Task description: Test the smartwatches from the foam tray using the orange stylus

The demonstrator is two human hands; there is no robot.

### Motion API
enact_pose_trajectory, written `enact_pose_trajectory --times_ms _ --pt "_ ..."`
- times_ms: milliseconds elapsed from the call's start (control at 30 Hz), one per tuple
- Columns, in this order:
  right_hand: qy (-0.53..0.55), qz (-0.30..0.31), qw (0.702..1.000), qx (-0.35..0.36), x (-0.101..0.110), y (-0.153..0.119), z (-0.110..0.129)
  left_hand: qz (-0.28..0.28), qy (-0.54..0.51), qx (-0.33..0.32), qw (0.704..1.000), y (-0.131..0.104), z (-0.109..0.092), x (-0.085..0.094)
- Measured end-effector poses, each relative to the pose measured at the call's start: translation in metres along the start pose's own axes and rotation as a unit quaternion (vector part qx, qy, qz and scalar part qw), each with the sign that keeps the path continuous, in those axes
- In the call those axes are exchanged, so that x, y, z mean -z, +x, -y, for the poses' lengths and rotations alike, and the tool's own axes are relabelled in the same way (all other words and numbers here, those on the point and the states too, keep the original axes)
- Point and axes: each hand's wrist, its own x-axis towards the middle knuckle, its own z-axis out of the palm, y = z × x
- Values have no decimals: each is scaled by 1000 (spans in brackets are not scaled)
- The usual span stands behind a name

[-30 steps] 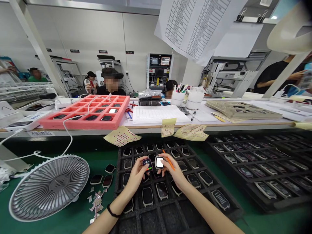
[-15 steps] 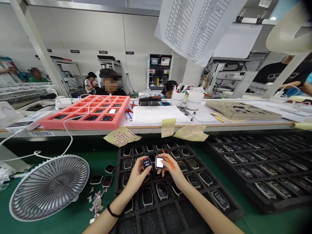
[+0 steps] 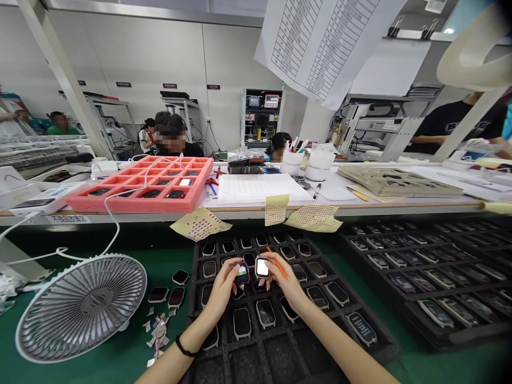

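Observation:
My left hand [image 3: 227, 278] is closed around a smartwatch body [image 3: 242, 273] whose lit screen shows green and white areas. In my right hand [image 3: 279, 271] is a second smartwatch body [image 3: 262, 267] with a plain white screen. An orange stick-like tool [image 3: 278, 262], its kind unclear, is also tucked in the right fingers. Both hands are above a black foam tray [image 3: 248, 357], whose compartments hold several strapless watches, most with dark screens. One watch [image 3: 361, 327] at the tray's right shows lines of text.
A grey fan [image 3: 82, 308] stands at left, beside loose watches [image 3: 159, 294] and small peeled scraps [image 3: 159, 333] on the green mat. Another black tray of watches [image 3: 424, 282] lies right. On the shelf above are a pink foam tray [image 3: 192, 200] and paper sheets [image 3: 260, 188].
The left watch's screen has gone from dark with white text to green and white, and that watch has tilted slightly. The left thumb has moved off its screen. My right hand stays put.

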Motion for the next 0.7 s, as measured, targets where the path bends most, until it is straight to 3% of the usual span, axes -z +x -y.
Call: enact_pose_trajectory --times_ms 233,700 --pt "-20 -9 1000 6 1 0 -1 12 20 -12 1000 -1 0 0" --pt "-17 38 999 8 1 4 -11 12 27 -34 999 1 7 -1"
